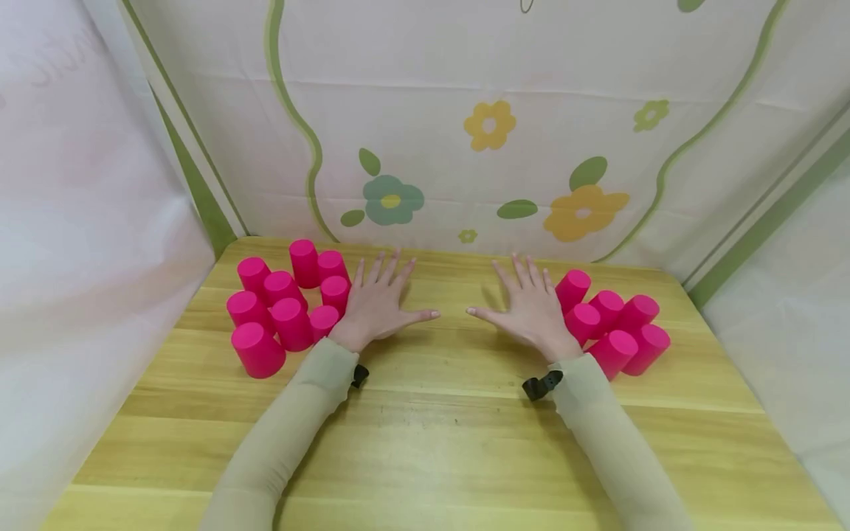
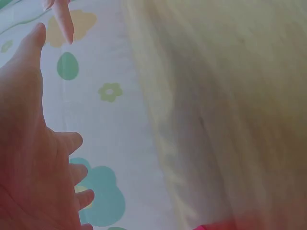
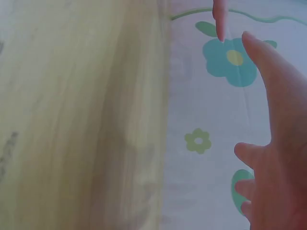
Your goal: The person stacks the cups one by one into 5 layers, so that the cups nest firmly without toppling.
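Observation:
My left hand is spread with straight fingers, thumb pointing inward, over the table just right of a group of pink cups. Mirroring it, my right hand has its fingers fanned out beside a second pink group. Neither hand holds anything. The cups stand upside down, several in each group, and the hands and wrists partly cover the nearest ones. In the left wrist view the palm and thumb show against the curtain; the right wrist view shows the other thumb likewise.
The wooden table ends at a white curtain printed with flowers, which rises behind it. White cloth also hangs at the left and right. Each wrist wears a black strap.

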{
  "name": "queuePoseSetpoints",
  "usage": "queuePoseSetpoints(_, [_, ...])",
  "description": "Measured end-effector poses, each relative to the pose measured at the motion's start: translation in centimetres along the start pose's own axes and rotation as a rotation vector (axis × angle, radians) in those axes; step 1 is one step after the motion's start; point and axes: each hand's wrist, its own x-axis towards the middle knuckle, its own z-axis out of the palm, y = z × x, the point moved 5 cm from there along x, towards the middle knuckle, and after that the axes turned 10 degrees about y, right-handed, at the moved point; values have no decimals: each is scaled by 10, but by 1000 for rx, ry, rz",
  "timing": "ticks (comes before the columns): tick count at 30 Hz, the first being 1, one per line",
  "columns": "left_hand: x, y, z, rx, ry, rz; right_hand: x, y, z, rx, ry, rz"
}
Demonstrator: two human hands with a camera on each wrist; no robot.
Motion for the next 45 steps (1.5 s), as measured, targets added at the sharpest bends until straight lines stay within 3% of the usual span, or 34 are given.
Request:
queuePoseSetpoints(7, [-3,4,-13,34,54,38,2,-4,-20,33,44,-15])
queuePoseSetpoints(13, [-4,8,-27,7,135,72,-1,-8,-43,68,93,-14])
queuePoseSetpoints(20, [-10,9,-45,-137,262,107,-5,-5,-65,147,149,-24])
queuePoseSetpoints(25, [-20,-1,-60,-287,324,45,-8,6,-75,226,182,-7])
queuePoseSetpoints(30, [-30,-20,-72,-382,362,-38,-16,23,-80,313,203,85])
queuePoseSetpoints(39, [-54,-66,-80,-426,411,-198,-43,54,-87,387,248,237])
queuePoseSetpoints(45, [-63,-85,-75,-457,355,-301,-63,72,-88,358,181,254])
